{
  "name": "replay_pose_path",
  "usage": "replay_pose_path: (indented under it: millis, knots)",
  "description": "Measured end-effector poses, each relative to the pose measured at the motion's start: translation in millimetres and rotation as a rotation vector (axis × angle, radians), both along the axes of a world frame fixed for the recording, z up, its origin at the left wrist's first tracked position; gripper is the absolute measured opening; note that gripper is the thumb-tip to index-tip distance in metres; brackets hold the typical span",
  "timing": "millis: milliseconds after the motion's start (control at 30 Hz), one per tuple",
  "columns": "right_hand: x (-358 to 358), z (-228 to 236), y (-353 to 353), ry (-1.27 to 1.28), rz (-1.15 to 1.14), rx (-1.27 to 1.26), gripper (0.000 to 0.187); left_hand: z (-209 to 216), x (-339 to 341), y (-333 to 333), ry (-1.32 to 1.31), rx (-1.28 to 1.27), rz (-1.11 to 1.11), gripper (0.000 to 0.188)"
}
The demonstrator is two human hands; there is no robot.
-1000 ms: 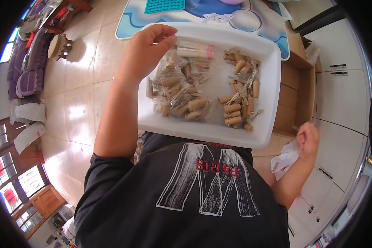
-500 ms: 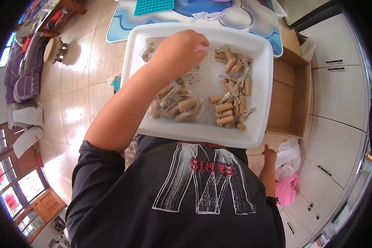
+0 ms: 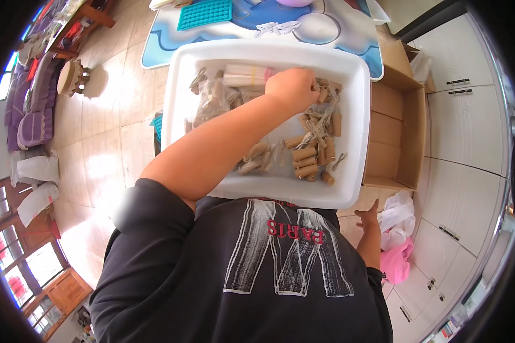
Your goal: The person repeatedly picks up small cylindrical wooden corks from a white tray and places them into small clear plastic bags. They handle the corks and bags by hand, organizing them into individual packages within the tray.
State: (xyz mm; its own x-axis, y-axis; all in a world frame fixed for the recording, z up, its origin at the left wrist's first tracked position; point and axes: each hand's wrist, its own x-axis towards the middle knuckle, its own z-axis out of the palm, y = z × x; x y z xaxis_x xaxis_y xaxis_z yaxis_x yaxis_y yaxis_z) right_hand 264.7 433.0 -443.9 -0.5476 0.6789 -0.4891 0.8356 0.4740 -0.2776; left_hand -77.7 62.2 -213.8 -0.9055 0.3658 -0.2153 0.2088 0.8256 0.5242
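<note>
Tan cylinders (image 3: 305, 162) lie in the white tub (image 3: 356, 123); over its right cluster the left hand (image 3: 294, 90) curls, whether gripping one I cannot tell. The right hand (image 3: 369, 217) spreads, empty, near the tub's lower right corner. Beyond the tub stretches a blue-patterned counter (image 3: 155, 52); rightward, a cardboard box (image 3: 385, 147) and pale cabinets (image 3: 466, 132); leftward, tiled floor (image 3: 102, 134).

Left arm (image 3: 223, 140) slants across the tub (image 3: 357, 126), left hand (image 3: 293, 90) curled near the far right corner; right hand (image 3: 369, 216) splayed outside the near right corner.
</note>
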Motion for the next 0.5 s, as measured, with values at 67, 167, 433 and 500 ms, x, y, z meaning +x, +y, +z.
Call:
replay_pose_path:
  millis: [67,167,433,500]
  knots:
    - [7.8,5.0,11.8,0.163,0.234,0.309,0.027,-0.7,1.3,-1.4,0.011,0.097,0.005,0.025]
    - [-15.6,46.1,58.7,-0.253,0.756,0.401,0.029,10.0,4.6,-9.8,-0.083,0.299,0.056,0.026]
    - [-169.8,244.9,-89.1,1.114,0.107,-0.075,0.031,54.9,20.4,-57.1,-0.419,1.012,0.118,0.02]
    - [-200.6,283.4,-148.2,1.068,0.275,-0.327,0.031,65.7,29.0,-65.7,-0.495,1.109,0.15,0.02]
